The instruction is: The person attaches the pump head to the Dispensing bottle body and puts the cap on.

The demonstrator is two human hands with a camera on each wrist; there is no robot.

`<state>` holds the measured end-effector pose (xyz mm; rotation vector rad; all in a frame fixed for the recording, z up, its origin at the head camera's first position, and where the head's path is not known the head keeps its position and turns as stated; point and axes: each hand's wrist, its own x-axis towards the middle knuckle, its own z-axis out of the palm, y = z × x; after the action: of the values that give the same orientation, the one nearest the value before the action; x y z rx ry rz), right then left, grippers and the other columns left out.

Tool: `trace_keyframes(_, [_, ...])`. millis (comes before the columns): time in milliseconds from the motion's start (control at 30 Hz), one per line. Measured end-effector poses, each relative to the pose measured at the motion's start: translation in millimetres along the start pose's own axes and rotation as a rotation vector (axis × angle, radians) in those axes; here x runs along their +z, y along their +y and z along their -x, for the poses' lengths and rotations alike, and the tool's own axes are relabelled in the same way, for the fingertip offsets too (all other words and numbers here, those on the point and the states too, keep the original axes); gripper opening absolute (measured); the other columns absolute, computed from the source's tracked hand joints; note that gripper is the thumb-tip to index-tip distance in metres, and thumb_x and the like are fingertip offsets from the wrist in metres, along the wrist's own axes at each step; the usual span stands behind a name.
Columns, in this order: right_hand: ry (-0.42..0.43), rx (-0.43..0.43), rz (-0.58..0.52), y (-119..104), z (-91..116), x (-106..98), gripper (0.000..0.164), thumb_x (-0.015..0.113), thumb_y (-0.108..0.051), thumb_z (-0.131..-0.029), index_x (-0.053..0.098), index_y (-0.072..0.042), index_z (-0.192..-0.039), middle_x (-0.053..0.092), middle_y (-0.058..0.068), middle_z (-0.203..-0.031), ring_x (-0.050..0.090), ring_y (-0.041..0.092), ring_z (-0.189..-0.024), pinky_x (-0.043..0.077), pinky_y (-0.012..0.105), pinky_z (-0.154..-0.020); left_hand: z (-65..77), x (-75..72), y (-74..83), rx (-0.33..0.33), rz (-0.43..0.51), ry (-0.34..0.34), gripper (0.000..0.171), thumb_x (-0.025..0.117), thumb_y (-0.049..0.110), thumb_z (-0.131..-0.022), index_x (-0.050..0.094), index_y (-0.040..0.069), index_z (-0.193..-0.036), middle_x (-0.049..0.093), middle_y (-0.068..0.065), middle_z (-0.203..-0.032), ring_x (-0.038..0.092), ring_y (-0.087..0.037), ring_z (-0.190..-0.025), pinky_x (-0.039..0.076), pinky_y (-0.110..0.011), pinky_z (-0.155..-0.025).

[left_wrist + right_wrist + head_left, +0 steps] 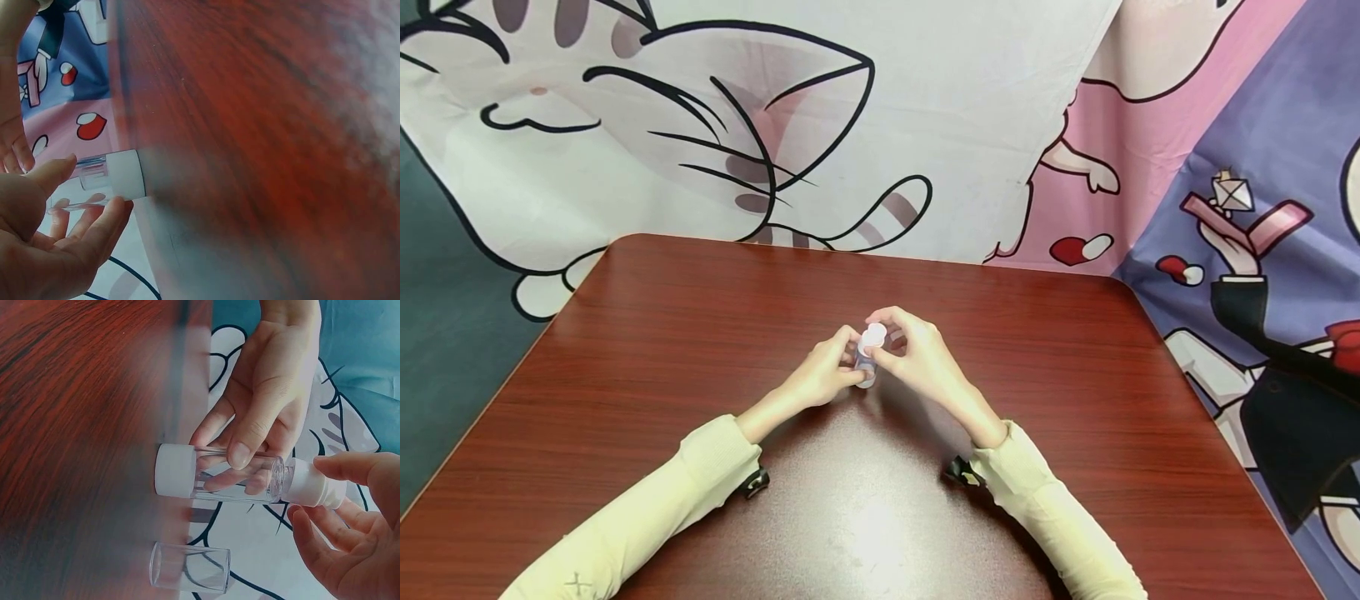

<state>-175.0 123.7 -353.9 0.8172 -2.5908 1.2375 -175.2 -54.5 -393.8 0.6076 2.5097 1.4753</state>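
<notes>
A clear bottle with a white base is upright at the tabletop, in front of me in the head view. My left hand grips its transparent body, thumb on one side and fingers on the other. At the top, my right hand pinches the white pump head between thumb and fingers. The right wrist view shows a clear cap standing on the table beside the bottle; in the head view the right hand mostly hides it.
The reddish-brown wooden table spreads around both hands, with a bright glare near its front. Behind its far edge hangs a cartoon-printed cloth, which continues along the right side.
</notes>
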Motion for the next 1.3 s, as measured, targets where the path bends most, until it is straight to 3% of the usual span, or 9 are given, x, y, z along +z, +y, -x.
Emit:
trace_keyframes(200, [-0.003, -0.007, -0.031, 1.9, 0.3, 0.7, 0.033, 0.069, 0.000, -0.081, 0.063, 0.000, -0.113, 0.068, 0.012, -0.108, 0.066, 0.023, -0.090, 0.057, 0.034, -0.077, -0.8, -1.0, -0.9, 0.007, -0.014, 0.001, 0.033, 0.069, 0.003, -0.086, 0.046, -0.001, -0.109, 0.069, -0.021, -0.103, 0.069, -0.029, -0.098, 0.057, -0.036, -0.082])
trace_keyframes(333, [-0.014, -0.019, -0.040, 1.8, 0.4, 0.5, 0.033, 0.068, 0.001, -0.083, 0.064, 0.000, -0.116, 0.068, 0.014, -0.111, 0.067, 0.022, -0.090, 0.057, 0.029, -0.077, -0.9, -1.4, -1.2, 0.008, -0.022, -0.003, 0.033, 0.069, 0.005, -0.086, 0.046, 0.000, -0.110, 0.069, -0.021, -0.105, 0.068, -0.029, -0.099, 0.057, -0.036, -0.081])
trace_keyframes(633, [-0.030, -0.043, -0.044, 1.4, 0.5, 0.9, 0.036, 0.066, 0.004, -0.083, 0.064, -0.002, -0.118, 0.068, 0.013, -0.113, 0.067, 0.021, -0.093, 0.058, 0.031, -0.077, -2.2, 0.0, -2.4, -0.018, -0.006, -0.016, 0.034, 0.069, 0.006, -0.087, 0.045, 0.001, -0.111, 0.067, -0.021, -0.109, 0.068, -0.029, -0.101, 0.057, -0.034, -0.080])
trace_keyframes(900, [-0.029, -0.066, -0.020, 1.6, 0.6, 1.2, 0.036, 0.067, 0.003, -0.082, 0.065, -0.003, -0.117, 0.068, 0.012, -0.113, 0.066, 0.019, -0.094, 0.056, 0.024, -0.078, -1.5, 0.4, -0.2, -0.029, 0.011, -0.014, 0.035, 0.069, 0.007, -0.087, 0.046, 0.001, -0.112, 0.068, -0.019, -0.108, 0.068, -0.028, -0.102, 0.056, -0.035, -0.084])
trace_keyframes(1067, [-0.041, -0.046, -0.028, 2.4, 0.7, 0.0, 0.039, 0.068, -0.001, -0.083, 0.061, -0.004, -0.121, 0.067, 0.009, -0.118, 0.067, 0.021, -0.093, 0.057, 0.030, -0.079, -0.8, 0.4, 0.9, -0.030, 0.036, -0.008, 0.035, 0.070, 0.007, -0.086, 0.046, 0.001, -0.110, 0.068, -0.018, -0.109, 0.068, -0.027, -0.100, 0.057, -0.034, -0.083])
trace_keyframes(1300, [-0.095, -0.012, -0.108, 1.6, 1.2, -3.3, 0.046, 0.054, 0.007, -0.083, 0.058, -0.006, -0.127, 0.065, 0.008, -0.123, 0.068, 0.024, -0.101, 0.056, 0.033, -0.085, -0.7, -0.1, 0.1, -0.027, 0.028, -0.002, 0.036, 0.070, 0.006, -0.087, 0.045, 0.000, -0.111, 0.063, -0.020, -0.115, 0.066, -0.029, -0.102, 0.057, -0.034, -0.084])
